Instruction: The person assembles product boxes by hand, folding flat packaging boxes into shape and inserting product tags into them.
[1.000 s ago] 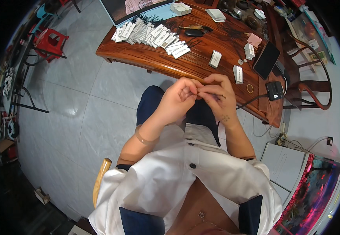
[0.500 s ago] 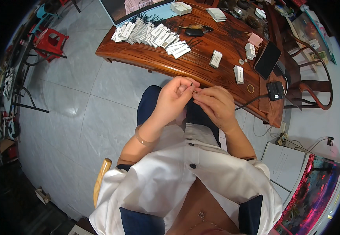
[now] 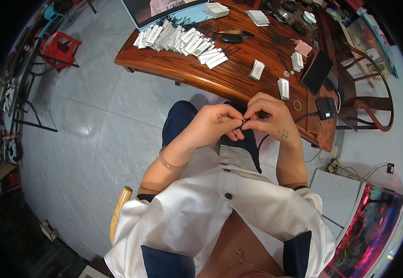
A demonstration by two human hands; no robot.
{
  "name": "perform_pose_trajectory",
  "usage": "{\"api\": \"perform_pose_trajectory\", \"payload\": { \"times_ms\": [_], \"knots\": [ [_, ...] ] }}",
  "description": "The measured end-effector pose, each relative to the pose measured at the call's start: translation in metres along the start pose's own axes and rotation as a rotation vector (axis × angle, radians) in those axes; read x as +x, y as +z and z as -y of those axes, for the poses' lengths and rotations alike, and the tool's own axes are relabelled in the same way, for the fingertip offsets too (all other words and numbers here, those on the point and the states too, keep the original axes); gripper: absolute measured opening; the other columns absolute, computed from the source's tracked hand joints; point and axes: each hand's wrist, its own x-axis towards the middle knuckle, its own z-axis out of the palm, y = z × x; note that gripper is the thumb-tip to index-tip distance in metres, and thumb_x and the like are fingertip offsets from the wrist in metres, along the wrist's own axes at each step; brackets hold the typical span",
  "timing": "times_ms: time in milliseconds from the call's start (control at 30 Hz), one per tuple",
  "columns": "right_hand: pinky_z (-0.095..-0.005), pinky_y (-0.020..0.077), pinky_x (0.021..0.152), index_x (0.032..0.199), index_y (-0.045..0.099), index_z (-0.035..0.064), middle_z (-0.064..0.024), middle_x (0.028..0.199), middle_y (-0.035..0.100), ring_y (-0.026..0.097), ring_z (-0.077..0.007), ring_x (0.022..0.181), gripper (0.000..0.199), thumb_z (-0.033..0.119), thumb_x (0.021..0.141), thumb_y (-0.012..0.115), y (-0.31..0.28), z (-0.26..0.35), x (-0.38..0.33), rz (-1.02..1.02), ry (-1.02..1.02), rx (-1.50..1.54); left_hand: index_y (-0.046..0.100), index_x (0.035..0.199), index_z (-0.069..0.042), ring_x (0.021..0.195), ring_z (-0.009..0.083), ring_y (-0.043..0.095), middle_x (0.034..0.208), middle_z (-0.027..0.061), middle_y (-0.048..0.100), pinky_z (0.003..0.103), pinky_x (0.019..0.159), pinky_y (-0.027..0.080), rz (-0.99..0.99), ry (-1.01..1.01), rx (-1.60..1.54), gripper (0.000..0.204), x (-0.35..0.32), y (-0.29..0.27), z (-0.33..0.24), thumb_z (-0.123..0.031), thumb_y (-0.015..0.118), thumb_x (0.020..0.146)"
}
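A small dark object (image 3: 243, 121) (too tiny to identify) sits pinched between both hands, held above the lap just near of the long wooden surface (image 3: 201, 69). Largest in view, that surface carries a fanned row of white cards (image 3: 178, 39) at far left, a dark tablet (image 3: 317, 72) at right and small white boxes (image 3: 283, 88) near its edge. The left hand (image 3: 215, 125) and right hand (image 3: 271, 116) meet fingertip to fingertip, each grasping the object.
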Motion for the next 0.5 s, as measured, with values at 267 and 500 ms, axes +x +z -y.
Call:
{"api": "perform_pose_trajectory", "payload": {
  "times_ms": [267, 500],
  "knots": [
    [-0.0321, 0.0434, 0.062, 0.079, 0.064, 0.0079, -0.0039, 0.075, 0.061, 0.059, -0.0208, 0.067, 0.025, 0.013, 0.061, 0.081, 0.022, 0.005, 0.005, -0.268, -0.325, -0.489, 0.058, 0.101, 0.005, 0.083, 0.0157, 0.067, 0.095, 0.0114, 0.066, 0.026, 0.074, 0.057, -0.231, 0.209, -0.223, 0.012, 0.01, 0.007, 0.012, -0.002, 0.058, 0.091],
    [-0.0321, 0.0424, 0.061, 0.079, 0.064, 0.0081, -0.0039, 0.075, 0.062, 0.059, -0.0211, 0.067, 0.022, 0.01, 0.062, 0.079, 0.024, 0.002, 0.004, -0.392, -0.361, -0.545, 0.059, 0.103, 0.005, 0.085, 0.0187, 0.066, 0.101, 0.0148, 0.065, 0.027, 0.077, 0.056, -0.27, 0.228, -0.195, 0.013, 0.009, 0.009, 0.011, -0.001, 0.054, 0.093]
  ]
}}
